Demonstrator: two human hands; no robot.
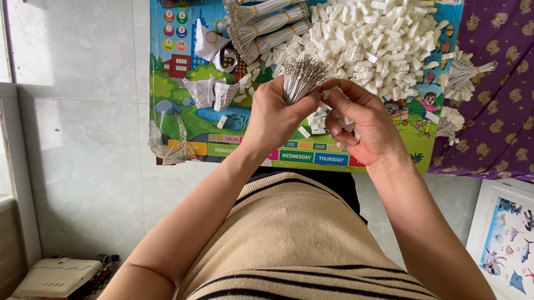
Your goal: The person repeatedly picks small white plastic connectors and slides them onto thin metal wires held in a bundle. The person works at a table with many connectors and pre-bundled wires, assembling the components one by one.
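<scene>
Fig.: head view, person seated at small surface w/ colourful printed top. Left hand has its fingers clamped round a bundle of thin white wires, metal tips fanned upward; bundle sits just above the near edge of the surface, touching the right hand's fingertips. Right hand: thumb & forefinger pinched together on a small white piece, prob. a plastic connector housing; other fingers curled, more white bits seem cupped in the palm.

Handling (judged): wires light, limp, springy, apt to splay or slip out singly, so grip low on the bundle, near the fist, not at the tips. Housings light, rigid, smooth; pinch by the flat sides.

Surroundings: large heap of white housings on far right of surface; tied wire bundles at far centre; clear plastic bag at left edge. Purple patterned cloth to the right, pale tiled floor left, sea-creature poster lower right.
</scene>
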